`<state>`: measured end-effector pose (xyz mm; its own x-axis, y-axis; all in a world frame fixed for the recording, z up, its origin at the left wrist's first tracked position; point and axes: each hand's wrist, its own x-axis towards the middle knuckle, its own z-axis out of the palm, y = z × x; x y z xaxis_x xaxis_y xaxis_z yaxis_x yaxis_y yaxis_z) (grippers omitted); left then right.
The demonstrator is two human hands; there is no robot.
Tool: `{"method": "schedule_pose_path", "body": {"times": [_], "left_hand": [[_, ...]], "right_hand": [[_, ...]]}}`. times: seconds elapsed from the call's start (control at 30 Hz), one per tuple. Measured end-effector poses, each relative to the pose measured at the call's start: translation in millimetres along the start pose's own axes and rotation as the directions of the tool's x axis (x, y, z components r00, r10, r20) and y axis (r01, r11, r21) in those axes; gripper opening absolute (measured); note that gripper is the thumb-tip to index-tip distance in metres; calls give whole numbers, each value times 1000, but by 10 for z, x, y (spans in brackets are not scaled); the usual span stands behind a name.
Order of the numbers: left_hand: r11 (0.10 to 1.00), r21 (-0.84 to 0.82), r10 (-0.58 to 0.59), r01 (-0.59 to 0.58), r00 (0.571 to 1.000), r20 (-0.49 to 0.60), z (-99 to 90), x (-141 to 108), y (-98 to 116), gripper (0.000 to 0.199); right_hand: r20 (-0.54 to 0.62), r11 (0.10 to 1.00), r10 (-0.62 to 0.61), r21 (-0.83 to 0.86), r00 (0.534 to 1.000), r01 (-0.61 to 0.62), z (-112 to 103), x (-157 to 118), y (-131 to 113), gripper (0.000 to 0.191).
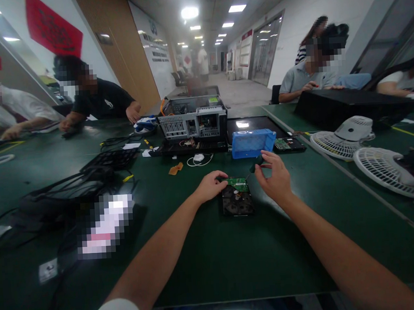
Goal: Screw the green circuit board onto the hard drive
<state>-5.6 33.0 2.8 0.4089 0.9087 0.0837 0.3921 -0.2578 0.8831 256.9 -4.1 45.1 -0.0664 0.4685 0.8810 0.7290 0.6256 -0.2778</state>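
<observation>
A hard drive (238, 203) lies on the green table in front of me, its green circuit board facing up at the far end. My left hand (211, 186) is closed on the drive's far left corner, thumb and fingers at the edge. In my right hand (274, 175) is a screwdriver (256, 163) with a dark handle, pinched between thumb and fingers. Its thin shaft slants down toward the far right corner of the circuit board. Whether the tip touches a screw is too small to tell.
Beyond the drive stand a blue plastic bin (253, 144) and an opened computer case (193, 123). Another drive (289, 144) lies right of the bin. White fan parts (345, 138) are at right, cables (39, 205) and a lit phone (106, 227) at left. Several people sit around.
</observation>
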Motion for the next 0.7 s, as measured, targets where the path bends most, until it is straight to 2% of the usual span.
{"method": "schedule_pose_path", "body": {"times": [0.2, 0.5, 0.7], "left_hand": [[1000, 8, -3, 3, 1000, -7, 4, -6, 13, 36], [1000, 7, 3, -3, 1000, -5, 6, 5, -16, 35], [1000, -2, 20, -20, 1000, -7, 8, 5, 0, 33]], "right_hand": [[-26, 999, 26, -26, 999, -26, -6, -6, -3, 40], [8, 1000, 1, 7, 1000, -1, -21, 8, -25, 38], [-10, 997, -2, -75, 1000, 2, -32, 14, -32, 35]]}}
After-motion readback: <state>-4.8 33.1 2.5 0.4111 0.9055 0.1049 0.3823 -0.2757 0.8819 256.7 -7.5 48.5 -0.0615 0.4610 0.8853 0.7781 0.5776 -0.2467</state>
